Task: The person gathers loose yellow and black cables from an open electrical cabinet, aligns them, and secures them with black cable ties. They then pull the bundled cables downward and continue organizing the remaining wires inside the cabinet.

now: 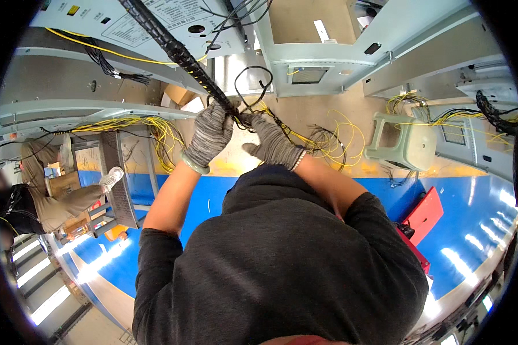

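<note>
A thick cable bundle [175,50], wound in black wrap, slants down from the upper left to my hands. My left hand [212,135], in a grey knit glove, is closed around its lower end. My right hand [273,141], gloved alike, has its fingers closed at the bundle just beside the left; its thumb stands apart. A thin black strip [256,69] curls up in a loop from between the hands. Below the grip the bundle continues as yellow and black wires [279,122], partly hidden by my right hand. The fingertips themselves are hard to make out.
Pale metal cabinet frames [316,54] stand ahead. Loose yellow wires [345,141] trail over the floor, and more hang at the left [164,138]. A green plastic stool [414,146] is at the right, a red case [425,215] behind it. Another person [37,201] sits at the left.
</note>
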{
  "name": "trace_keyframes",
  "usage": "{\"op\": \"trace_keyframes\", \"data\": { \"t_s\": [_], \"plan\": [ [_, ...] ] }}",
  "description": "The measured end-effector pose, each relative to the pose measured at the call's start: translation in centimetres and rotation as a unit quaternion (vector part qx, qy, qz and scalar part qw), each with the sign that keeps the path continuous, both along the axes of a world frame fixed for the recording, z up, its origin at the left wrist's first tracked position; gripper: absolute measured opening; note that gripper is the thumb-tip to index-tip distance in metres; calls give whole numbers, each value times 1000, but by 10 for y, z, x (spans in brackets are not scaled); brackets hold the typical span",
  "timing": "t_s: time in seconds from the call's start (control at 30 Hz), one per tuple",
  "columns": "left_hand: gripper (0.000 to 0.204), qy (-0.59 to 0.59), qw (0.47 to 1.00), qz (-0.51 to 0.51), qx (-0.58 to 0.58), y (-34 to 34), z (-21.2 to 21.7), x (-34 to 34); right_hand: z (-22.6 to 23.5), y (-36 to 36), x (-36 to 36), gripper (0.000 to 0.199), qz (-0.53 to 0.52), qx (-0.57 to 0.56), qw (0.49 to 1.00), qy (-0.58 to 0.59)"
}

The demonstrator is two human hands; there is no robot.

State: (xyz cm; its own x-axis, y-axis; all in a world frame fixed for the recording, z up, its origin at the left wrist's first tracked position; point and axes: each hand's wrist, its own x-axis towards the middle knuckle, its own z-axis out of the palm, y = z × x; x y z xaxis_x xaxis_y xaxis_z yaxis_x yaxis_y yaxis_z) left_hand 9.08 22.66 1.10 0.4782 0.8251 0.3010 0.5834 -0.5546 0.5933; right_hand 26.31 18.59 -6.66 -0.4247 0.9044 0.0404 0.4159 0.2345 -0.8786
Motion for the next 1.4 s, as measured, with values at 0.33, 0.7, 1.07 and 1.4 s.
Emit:
{"op": "trace_keyframes", "data": {
  "t_s": [0.33,0.7,1.07,1.4],
  "plan": [
    [20,11,998,34,53,-10,-10,-7,17,-19,-13,36,-136,21,989,-56],
    [16,39,989,4,143,-31,-7,-33,27,-58,-36,44,-131,-81,986,59],
    [26,-92,994,43,-31,-68,-2,-22,0,-93,-44,29,-298,50,946,-121],
    [28,-59,989,130,-34,-59,-6,-5,-14,-138,-53,46,-296,65,952,-47]
  ]
}}
